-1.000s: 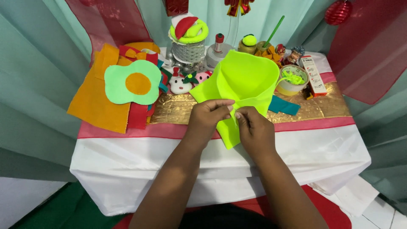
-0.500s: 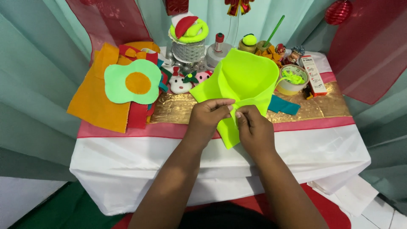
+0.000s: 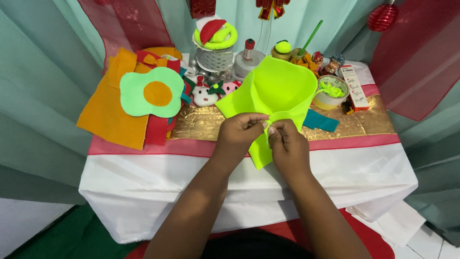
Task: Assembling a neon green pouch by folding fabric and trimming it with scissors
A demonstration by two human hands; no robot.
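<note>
Felt sheet (image 3: 280, 91), neon yellow-green, is held above the front edge of the table (image 3: 143, 168), its upper part curved open like a funnel and its lower tip hanging past the pink border. Left hand (image 3: 242, 132) and right hand (image 3: 287, 144) meet at the sheet's lower fold, each with fingertips pressed together, pinching the felt. Orange felt (image 3: 110, 110) with a green-and-orange egg-shaped cutout (image 3: 151, 93) lies at table left; a teal felt strip (image 3: 321, 121) lies just right of the sheet, near a white cup (image 3: 330, 93).
</note>
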